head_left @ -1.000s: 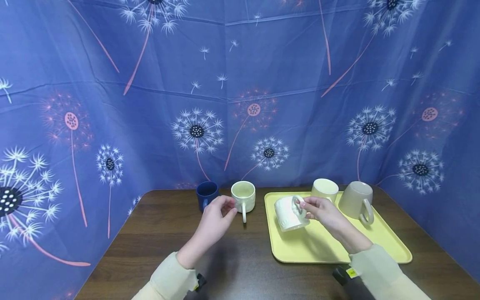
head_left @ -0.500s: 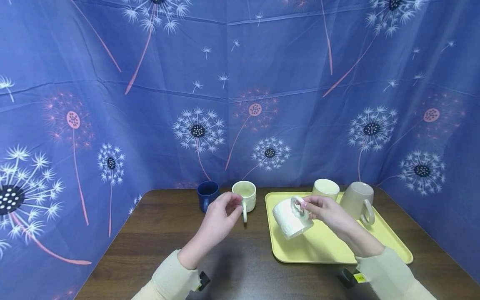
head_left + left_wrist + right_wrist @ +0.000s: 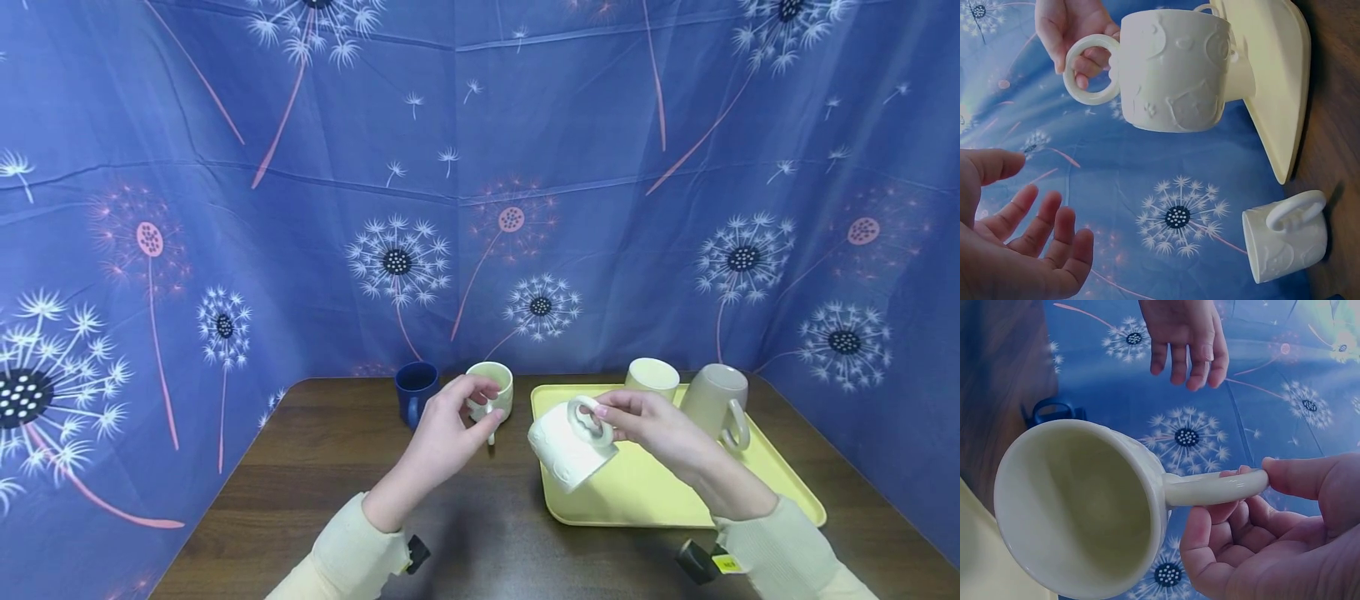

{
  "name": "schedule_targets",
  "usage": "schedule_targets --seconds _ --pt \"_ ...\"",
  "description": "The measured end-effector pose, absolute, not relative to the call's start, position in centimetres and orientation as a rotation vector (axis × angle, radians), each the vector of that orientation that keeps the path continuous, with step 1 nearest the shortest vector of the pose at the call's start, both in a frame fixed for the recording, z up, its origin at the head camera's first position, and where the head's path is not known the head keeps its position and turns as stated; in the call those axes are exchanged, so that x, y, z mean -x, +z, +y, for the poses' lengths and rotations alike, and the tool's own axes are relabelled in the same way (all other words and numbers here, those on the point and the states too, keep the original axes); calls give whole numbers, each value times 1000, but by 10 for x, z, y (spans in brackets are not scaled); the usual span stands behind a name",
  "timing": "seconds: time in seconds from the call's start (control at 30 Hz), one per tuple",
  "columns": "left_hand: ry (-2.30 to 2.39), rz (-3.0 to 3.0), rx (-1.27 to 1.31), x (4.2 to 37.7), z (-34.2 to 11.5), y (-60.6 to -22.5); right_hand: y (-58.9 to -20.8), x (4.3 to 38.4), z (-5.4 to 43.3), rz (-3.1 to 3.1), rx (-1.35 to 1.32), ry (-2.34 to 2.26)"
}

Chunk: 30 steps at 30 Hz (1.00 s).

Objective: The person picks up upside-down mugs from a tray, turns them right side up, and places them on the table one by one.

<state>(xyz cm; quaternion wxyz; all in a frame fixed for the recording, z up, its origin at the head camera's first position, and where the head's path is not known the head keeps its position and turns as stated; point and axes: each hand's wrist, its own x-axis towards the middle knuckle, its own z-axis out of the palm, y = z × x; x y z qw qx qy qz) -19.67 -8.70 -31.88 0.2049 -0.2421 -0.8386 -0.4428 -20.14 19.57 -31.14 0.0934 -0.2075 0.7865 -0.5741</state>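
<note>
Fingers and thumb of the right hand (image 3: 663, 429) pinch the handle (image 3: 1216, 489) of an embossed white mug (image 3: 573, 442), which we see tilted in the air, its mouth facing the right wrist camera; fingers of the left hand (image 3: 442, 437) are loosely bent, spread away from the thumb, and hold nothing.

We count one blue dandelion-print cloth (image 3: 600, 208) hanging behind; one dark wood-grain table (image 3: 322, 467) before it; one yellow rectangular tray (image 3: 660, 504), its left edge partly covered by the held mug in the head view; two pale sleeves (image 3: 783, 542); five mugs altogether, two of them on the tray. Largest is the grey-beige mug (image 3: 708, 400), which looks upside down; near it we find a cream mug (image 3: 651, 377), its lower part hidden by the right hand; on the table stand a second embossed white mug (image 3: 1282, 253), upright and partly blocked by the left hand, and a dark blue mug (image 3: 415, 387) just left of it; two black wrist devices (image 3: 696, 563) follow; smallest is one yellow label (image 3: 726, 564), its lettering too small for us to read.
</note>
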Motion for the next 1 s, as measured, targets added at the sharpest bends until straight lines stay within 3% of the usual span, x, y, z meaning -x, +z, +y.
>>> schedule_targets --seconds 1.0 --pt "-1378 -2347 951 199 -58 -324 -301 190 172 2237 808 -1572"
